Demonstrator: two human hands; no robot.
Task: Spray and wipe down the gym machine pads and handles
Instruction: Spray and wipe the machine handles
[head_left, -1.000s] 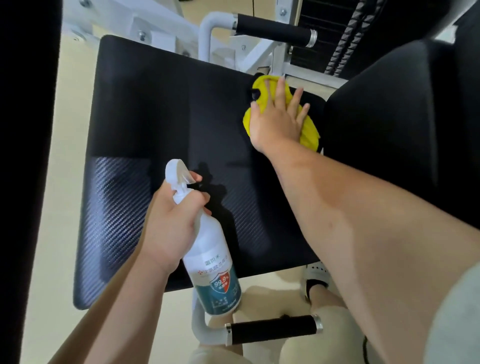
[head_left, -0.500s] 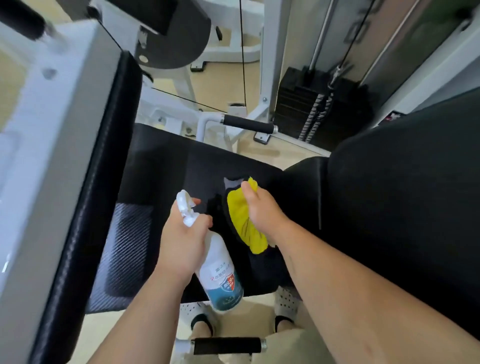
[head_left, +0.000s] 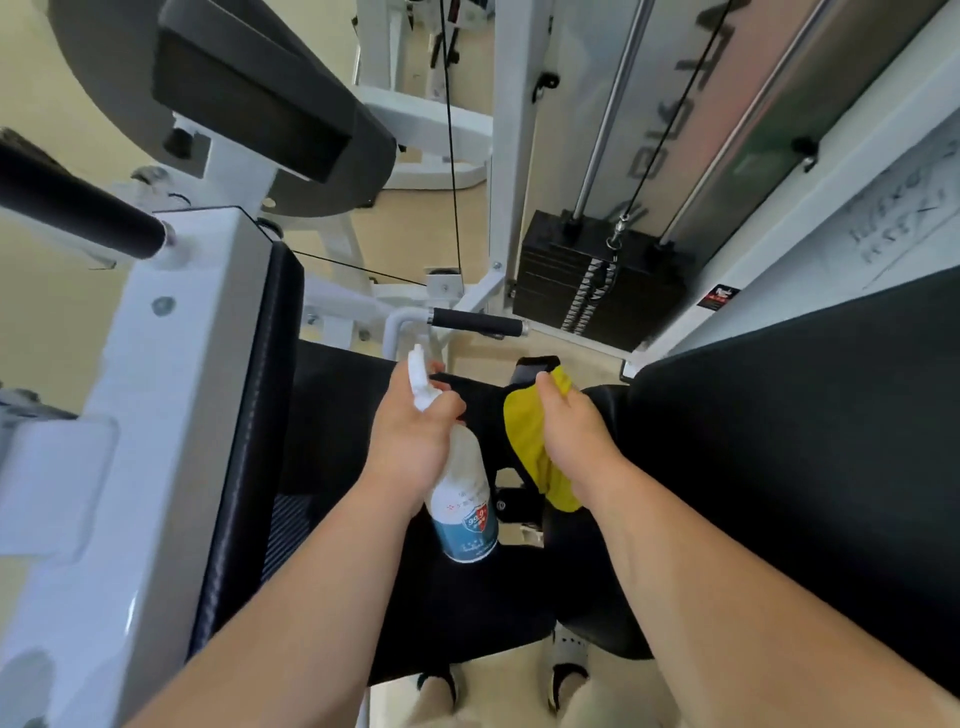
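My left hand (head_left: 410, 447) grips the neck of a white spray bottle (head_left: 460, 499) with a blue label, a finger near its trigger, above the black seat pad (head_left: 343, 431). My right hand (head_left: 569, 436) holds a bunched yellow cloth (head_left: 524, 441) that hangs down beside the bottle, lifted off the pad. A large black back pad (head_left: 789, 457) fills the right side. A black grip handle (head_left: 478, 323) on a white bar sits just beyond the seat. Another black handle (head_left: 72, 208) juts in at the upper left.
The white machine frame (head_left: 156, 415) with a black pad edge rises on the left. A black weight stack (head_left: 597, 275) with guide rods and a cable stands behind the seat. A grey cam housing (head_left: 249, 88) hangs at the top left. My sandalled feet (head_left: 569, 660) show below the seat.
My right hand has lifted the yellow cloth off the seat pad and bunched it. The view has pulled back and tilted up, bringing the weight stack and frame into sight. The bottle stays in my left hand.
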